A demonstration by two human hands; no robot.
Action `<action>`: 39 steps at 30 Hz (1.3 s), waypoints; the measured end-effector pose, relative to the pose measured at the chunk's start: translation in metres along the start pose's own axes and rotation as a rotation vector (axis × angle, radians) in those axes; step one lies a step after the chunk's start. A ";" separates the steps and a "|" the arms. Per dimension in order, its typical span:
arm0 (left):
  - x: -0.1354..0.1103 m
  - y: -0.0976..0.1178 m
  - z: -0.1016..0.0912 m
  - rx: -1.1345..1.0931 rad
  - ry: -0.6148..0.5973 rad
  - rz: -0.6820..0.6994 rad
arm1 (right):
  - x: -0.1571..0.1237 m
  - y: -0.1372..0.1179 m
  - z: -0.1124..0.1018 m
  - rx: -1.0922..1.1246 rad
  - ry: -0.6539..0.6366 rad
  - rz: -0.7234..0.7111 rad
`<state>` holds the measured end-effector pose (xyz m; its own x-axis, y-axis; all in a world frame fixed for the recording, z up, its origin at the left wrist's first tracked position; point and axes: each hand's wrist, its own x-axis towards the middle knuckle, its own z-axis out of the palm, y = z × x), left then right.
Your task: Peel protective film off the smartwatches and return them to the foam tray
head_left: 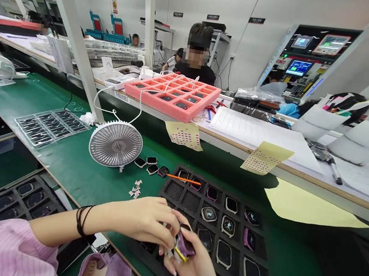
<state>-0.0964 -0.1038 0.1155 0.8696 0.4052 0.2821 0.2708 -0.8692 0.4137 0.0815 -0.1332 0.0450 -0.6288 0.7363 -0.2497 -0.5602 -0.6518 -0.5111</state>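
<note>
My left hand [147,218], with dark hair ties on its wrist, and my right hand [197,266] both grip a purple and yellow smartwatch body [184,246] low in the view. The hands partly hide it, so its front is hard to read. Just beneath them lies a black foam tray [181,200] with square cells, holding several watch bodies in varied colours. An orange stick [183,180] rests across its far corner. Several loose watches [151,166] sit on the green mat beyond my left hand, beside small white paper scraps [135,188].
A white desk fan [116,143] stands on the green mat [69,157], near a metal rack of dark parts [51,126]. Beyond the bench edge are a pink foam tray [172,96], paper sheets, and a co-worker [196,63]. Black trays [9,206] lie at lower left.
</note>
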 end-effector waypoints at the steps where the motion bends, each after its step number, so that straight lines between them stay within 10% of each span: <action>1: -0.002 -0.001 0.003 -0.040 0.009 -0.019 | -0.001 0.004 -0.001 -0.027 0.008 -0.005; 14: -0.039 -0.032 0.035 -0.435 0.007 -0.394 | -0.001 0.054 -0.009 -0.062 0.147 -0.028; 21: -0.093 -0.093 0.026 0.217 0.084 -0.896 | -0.001 0.035 -0.004 -0.066 0.146 -0.062; 33: -0.101 -0.107 0.032 0.163 0.119 -1.011 | 0.000 0.021 0.002 0.003 0.168 -0.112; 39: -0.046 -0.045 0.020 -0.148 0.433 -0.761 | 0.004 0.007 0.008 -0.024 0.208 -0.394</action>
<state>-0.1400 -0.0885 0.0668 0.2351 0.9560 0.1756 0.6296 -0.2874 0.7218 0.0709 -0.1365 0.0466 -0.2465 0.9501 -0.1912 -0.7211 -0.3117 -0.6187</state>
